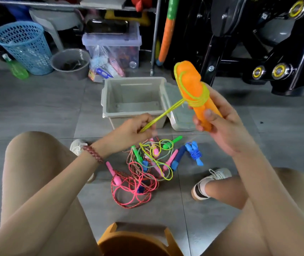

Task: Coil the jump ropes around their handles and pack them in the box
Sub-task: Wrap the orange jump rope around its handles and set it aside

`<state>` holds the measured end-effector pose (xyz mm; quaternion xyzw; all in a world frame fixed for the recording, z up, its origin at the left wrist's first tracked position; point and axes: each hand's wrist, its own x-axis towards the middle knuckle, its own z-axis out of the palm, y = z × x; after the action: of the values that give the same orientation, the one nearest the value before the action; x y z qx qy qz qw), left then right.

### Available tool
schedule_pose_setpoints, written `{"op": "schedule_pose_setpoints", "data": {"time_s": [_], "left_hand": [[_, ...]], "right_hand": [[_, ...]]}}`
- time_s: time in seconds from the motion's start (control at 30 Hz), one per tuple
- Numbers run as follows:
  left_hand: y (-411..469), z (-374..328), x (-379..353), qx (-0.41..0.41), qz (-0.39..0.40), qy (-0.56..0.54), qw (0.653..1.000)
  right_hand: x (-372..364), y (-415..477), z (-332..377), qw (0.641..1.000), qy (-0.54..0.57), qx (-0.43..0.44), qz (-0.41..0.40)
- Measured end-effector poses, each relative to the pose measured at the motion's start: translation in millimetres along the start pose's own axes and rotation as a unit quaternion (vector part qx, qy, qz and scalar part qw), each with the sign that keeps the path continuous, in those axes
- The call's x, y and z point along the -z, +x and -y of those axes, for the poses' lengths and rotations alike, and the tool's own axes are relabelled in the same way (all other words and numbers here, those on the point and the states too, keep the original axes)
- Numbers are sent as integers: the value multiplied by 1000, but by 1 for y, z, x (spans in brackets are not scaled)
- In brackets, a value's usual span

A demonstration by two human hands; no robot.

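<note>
My right hand (219, 124) is gripping two orange plastic handles (189, 84), long axis tilting up and away; my left hand (129, 132) is pinching their yellow-green plastic rope (163, 115), running taut down-left from them, before the open grey plastic box (110, 100).

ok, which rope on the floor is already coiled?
The blue rope, right of the tangled pile: its cord is wrapped round its handles; the rest lie loose.

Box (134, 79) stands open above; rope pile (147, 163) clutters floor (36, 108) before it
</note>
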<state>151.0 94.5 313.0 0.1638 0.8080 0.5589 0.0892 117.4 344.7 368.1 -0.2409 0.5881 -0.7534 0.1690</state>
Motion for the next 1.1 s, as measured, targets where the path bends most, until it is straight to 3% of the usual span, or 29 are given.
{"op": "schedule_pose_setpoints", "data": {"time_s": [0.13,0.27,0.47,0.57,0.7,0.93,1.1], "left_hand": [[1,7,-5,2,-50,126,991],[3,4,-3,21,-96,66,993],[-5,-7,1,55,-103,-63,991],[-6,-16,-8,87,-102,-105,985],[-9,-20,-12,67,-143,43,986],[-11,-17,-10,75,-157,162,971],[-11,-20,-15,77,-124,133,980]], "right_hand": [[1,10,-5,986,77,-38,-141],[4,10,-7,977,46,-54,-199],[-3,9,-5,952,-160,-60,-254],[-8,11,-9,942,-155,-78,-286],[-8,13,-12,942,-75,-144,-293],[-12,15,-23,920,-251,-109,-281],[-16,12,-31,872,-416,-60,-251]]}}
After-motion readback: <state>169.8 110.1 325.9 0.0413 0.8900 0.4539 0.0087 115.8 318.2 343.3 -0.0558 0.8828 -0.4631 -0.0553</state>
